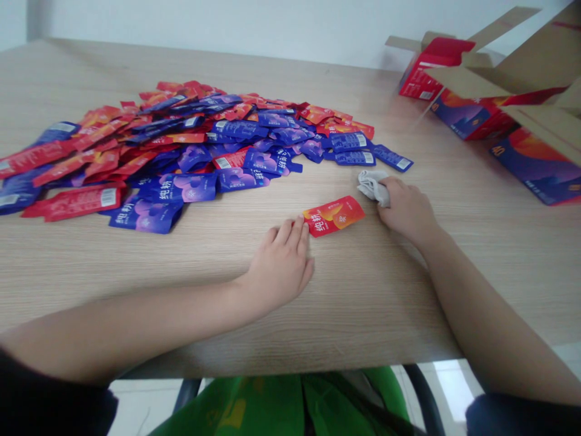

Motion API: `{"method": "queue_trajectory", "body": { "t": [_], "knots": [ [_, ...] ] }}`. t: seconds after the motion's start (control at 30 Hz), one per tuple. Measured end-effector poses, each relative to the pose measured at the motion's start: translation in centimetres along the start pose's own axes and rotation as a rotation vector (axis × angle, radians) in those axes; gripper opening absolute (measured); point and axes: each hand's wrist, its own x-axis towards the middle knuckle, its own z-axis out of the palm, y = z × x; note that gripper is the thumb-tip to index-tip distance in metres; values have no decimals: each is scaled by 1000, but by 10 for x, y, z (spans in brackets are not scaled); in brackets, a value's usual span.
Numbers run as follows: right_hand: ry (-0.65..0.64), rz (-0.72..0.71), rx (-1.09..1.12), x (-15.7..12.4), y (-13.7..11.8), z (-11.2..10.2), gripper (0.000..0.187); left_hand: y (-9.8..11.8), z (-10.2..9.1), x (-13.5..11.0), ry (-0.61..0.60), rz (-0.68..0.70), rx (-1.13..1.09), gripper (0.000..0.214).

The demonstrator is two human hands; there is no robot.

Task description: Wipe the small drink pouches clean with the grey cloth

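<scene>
A red and orange sachet [334,215] lies flat on the table in front of me. The fingertips of my left hand [284,260] rest on its left end, with the fingers stretched out and the palm down. To the right of the sachet, my right hand [403,206] is closed on a crumpled greyish-white cloth [373,186], which sits just beyond the sachet's right end. Part of the cloth is hidden under my fingers.
A wide heap of red and blue sachets [190,136] spreads across the left and back of the wooden table [204,339]. Open cardboard boxes stand at the right: a small red one [420,75] and two blue and orange ones, the nearest [531,160] at the right edge. A wall rises behind.
</scene>
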Motion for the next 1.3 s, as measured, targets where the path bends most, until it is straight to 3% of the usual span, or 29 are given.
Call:
{"method": "queue_trajectory", "body": {
  "t": [0.3, 0.43, 0.6, 0.7, 0.87, 0.97, 1.3],
  "knots": [
    [113, 2, 175, 4, 3, 2, 53, -5, 3, 4, 9, 70, -31, 61],
    [310, 24, 294, 0, -6, -4, 47, -4, 3, 5, 25, 68, -40, 61],
    [569, -45, 286, -18, -35, -22, 42, -2, 1, 5, 20, 67, -32, 60],
    [495, -121, 281, -34, -61, -26, 44, -2, 0, 5, 29, 74, -20, 60],
    [224, -414, 247, -50, -101, -14, 49, -3, 2, 5, 70, 97, -23, 52],
    [75, -496, 212, -51, -112, -7, 49, -3, 3, 5, 77, 104, -26, 44],
    [62, -444, 94, -53, -108, 0, 53, -2, -1, 7, 39, 113, 30, 48]
  ]
}}
